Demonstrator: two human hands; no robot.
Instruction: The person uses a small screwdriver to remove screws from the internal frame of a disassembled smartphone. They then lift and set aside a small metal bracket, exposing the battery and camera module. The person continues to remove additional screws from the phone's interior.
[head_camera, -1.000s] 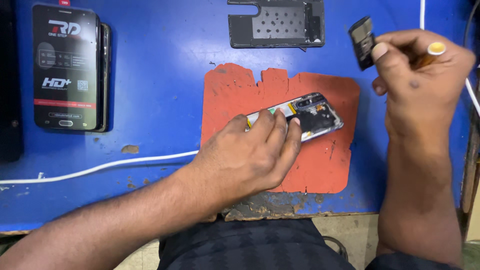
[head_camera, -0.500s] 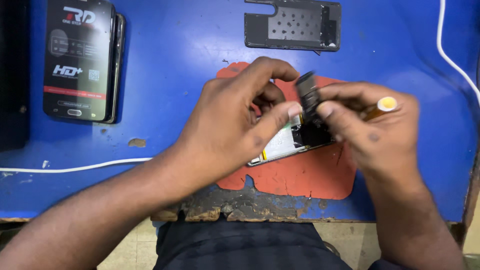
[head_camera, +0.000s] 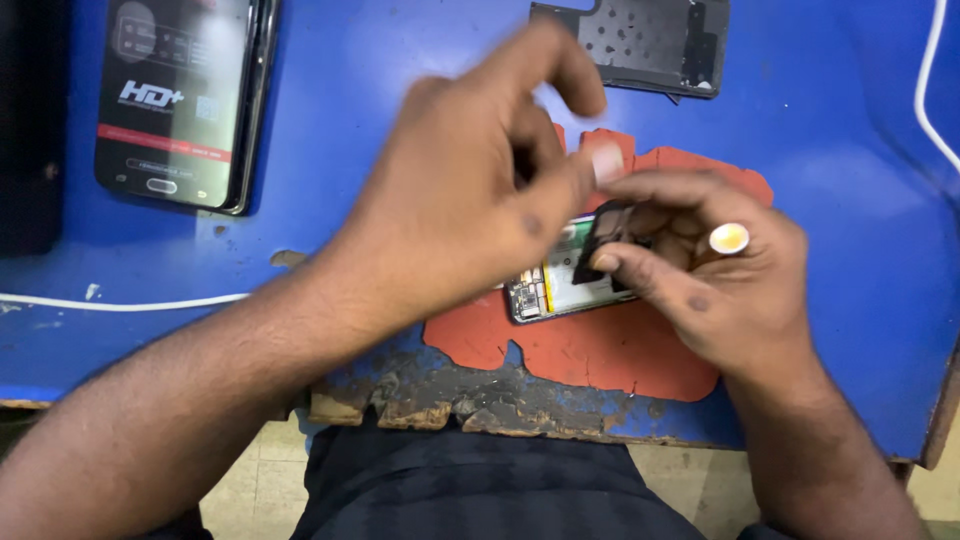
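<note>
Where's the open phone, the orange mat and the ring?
Open phone (head_camera: 552, 292): head view, on its bared insides.
Orange mat (head_camera: 590, 355): head view, on its bare near part.
Ring (head_camera: 729, 238): head view, on its pale top.

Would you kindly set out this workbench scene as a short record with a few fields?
Surface: blue table, chipped near edge
Mat: orange mat
Opened phone: opened phone lies on the mat
Right hand: right hand pinches a small dark part over the phone
Left hand: left hand raised above the phone, blurred
Elsewhere: boxed phone far left; black cover at top; white cable
</note>
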